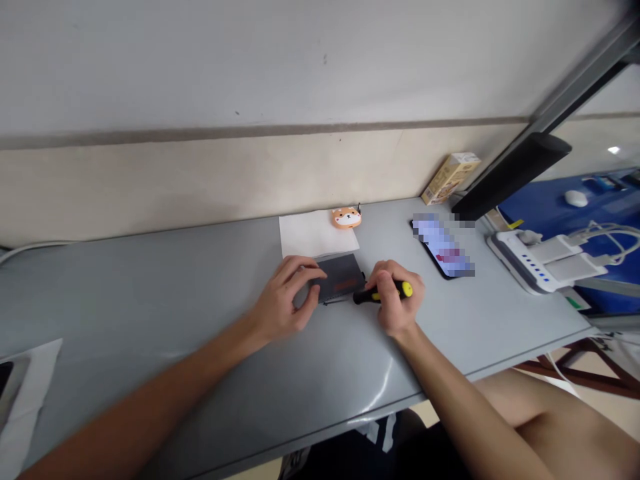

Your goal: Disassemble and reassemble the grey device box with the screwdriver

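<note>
A flat dark grey box-shaped device (340, 273) with faint reddish marking lies on the grey desk. My left hand (290, 293) grips its left end, thumb at the near side and fingers on top. In my right hand (400, 293) is a black and yellow screwdriver (367, 295), held by its handle and pointing left. The thin shaft runs along the device's near edge; whether its tip touches the device I cannot tell. Just behind the device are a white sheet of paper (305, 233) and an orange-and-white animal-face case (347, 217).
A lit phone (440, 247) lies to the right on the desk (210, 287). Beyond it stand a small carton (450, 177) and a black cylinder (510, 177). A white power strip (525, 263) with plugs and cables sits at the right end. White paper (43, 380) lies at far left.
</note>
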Available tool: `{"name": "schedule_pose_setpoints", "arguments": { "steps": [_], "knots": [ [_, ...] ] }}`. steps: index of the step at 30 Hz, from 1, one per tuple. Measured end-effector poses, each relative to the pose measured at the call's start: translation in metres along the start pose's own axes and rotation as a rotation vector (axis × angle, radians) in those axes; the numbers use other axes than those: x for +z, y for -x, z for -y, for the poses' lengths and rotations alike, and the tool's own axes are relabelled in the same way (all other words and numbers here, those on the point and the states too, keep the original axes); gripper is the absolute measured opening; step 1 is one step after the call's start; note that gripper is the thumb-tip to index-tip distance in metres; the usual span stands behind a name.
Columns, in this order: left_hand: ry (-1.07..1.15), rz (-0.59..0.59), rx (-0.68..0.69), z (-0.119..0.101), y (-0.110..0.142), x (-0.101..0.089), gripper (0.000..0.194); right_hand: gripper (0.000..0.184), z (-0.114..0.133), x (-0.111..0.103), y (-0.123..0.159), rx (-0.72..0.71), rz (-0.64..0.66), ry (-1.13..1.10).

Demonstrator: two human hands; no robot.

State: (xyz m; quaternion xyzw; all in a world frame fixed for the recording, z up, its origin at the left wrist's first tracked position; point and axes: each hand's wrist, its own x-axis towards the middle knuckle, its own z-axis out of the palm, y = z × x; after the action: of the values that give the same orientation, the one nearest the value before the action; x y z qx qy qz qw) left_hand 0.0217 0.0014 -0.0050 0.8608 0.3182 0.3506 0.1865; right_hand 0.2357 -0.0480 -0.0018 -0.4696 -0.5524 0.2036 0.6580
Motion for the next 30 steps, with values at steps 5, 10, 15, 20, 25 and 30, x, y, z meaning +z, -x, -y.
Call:
{"name": "schedule_pose_setpoints", "arguments": {
  "steps": [5, 10, 15, 20, 25, 30],
  "knots": [
    [-0.057, 0.094, 0.142, -0.003, 0.001, -0.003, 0.023, 0.040, -0.002, -0.002, -0.006, 0.131, -0.092, -0.067],
    [-0.139, 0.103, 0.172, -0.001, 0.003, 0.001, 0.013, 0.039, -0.003, -0.003, -0.013, 0.186, -0.195, -0.116],
    [-0.150, 0.052, 0.211, 0.004, 0.005, 0.003, 0.011, 0.041, -0.004, -0.001, -0.015, 0.227, -0.180, -0.120],
    [-0.136, 0.003, 0.229, 0.005, 0.005, 0.004, 0.008, 0.040, -0.007, -0.002, -0.018, 0.280, -0.224, -0.180],
    [-0.121, -0.072, 0.108, 0.012, -0.006, -0.002, 0.004, 0.038, -0.014, -0.006, -0.026, 0.390, -0.329, -0.297],
    [-0.317, -0.094, -0.125, 0.049, -0.034, -0.016, 0.016, 0.036, -0.023, -0.009, -0.032, 0.516, -0.437, -0.368]
  ]
}}
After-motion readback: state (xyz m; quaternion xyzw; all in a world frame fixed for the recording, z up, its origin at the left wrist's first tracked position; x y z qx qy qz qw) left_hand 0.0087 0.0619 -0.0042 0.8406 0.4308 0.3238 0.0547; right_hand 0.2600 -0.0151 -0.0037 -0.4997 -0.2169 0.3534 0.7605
